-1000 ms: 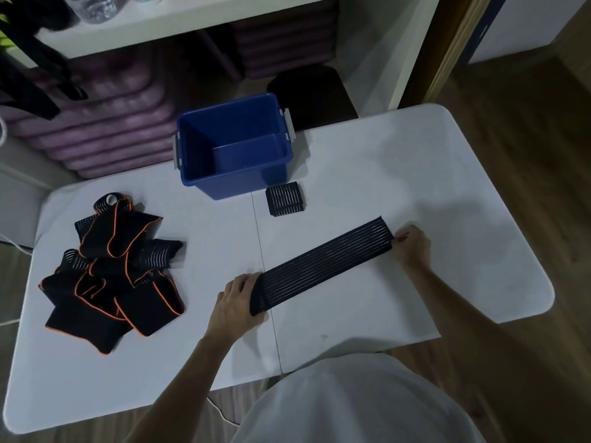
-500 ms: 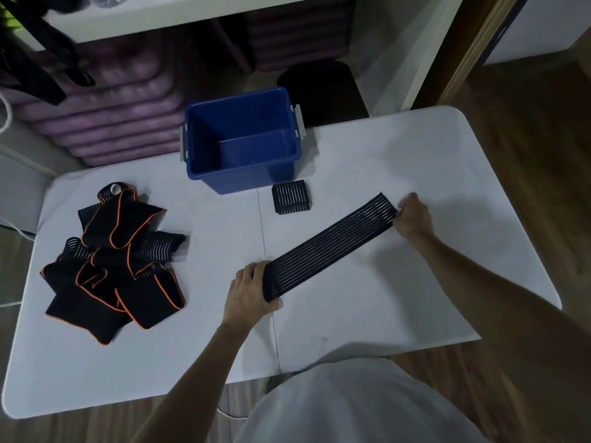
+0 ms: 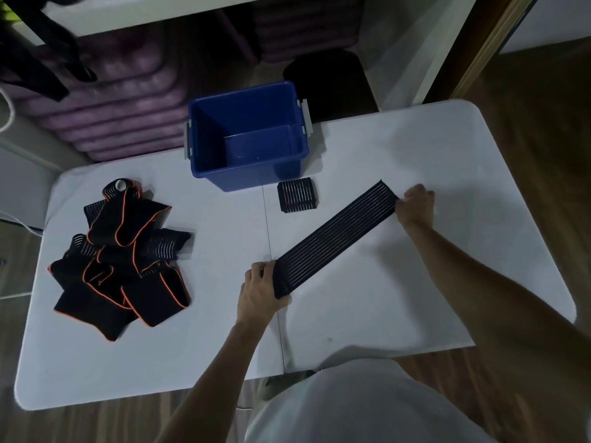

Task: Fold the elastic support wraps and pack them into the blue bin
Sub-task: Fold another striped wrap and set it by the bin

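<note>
1. White surface [image 3: 399,148], rounded corners, thin seam running 12 to 6 through the middle; bare room at 6 o'clock near the front edge and at 2–3 o'clock past the right hand.
2. Ribbed black strap [image 3: 335,239], long flat elastic band with pale lengthwise stripes, stretched diagonally from 7 to 1 o'clock over the surface centre-right.
3. Left hand [image 3: 260,290] grips the strap's lower end, fingers curled over the top edge, thumb under the end.
4. Right hand [image 3: 415,206] pinches the strap's upper end, fingers bunched tight round it.
5. Blue bin [image 3: 256,177], hard plastic, rectangular, grey side clips, at 12 o'clock on the far edge of the surface; nothing visible inside.
6. Folded wrap [image 3: 297,195], small ribbed black square, just beside the bin's front right corner, apart from the strap.
7. Pile of wraps [image 3: 121,260], soft black fabric with orange trim, some striped parts, heaped at 9 o'clock near the left edge, well apart from both hands.
</note>
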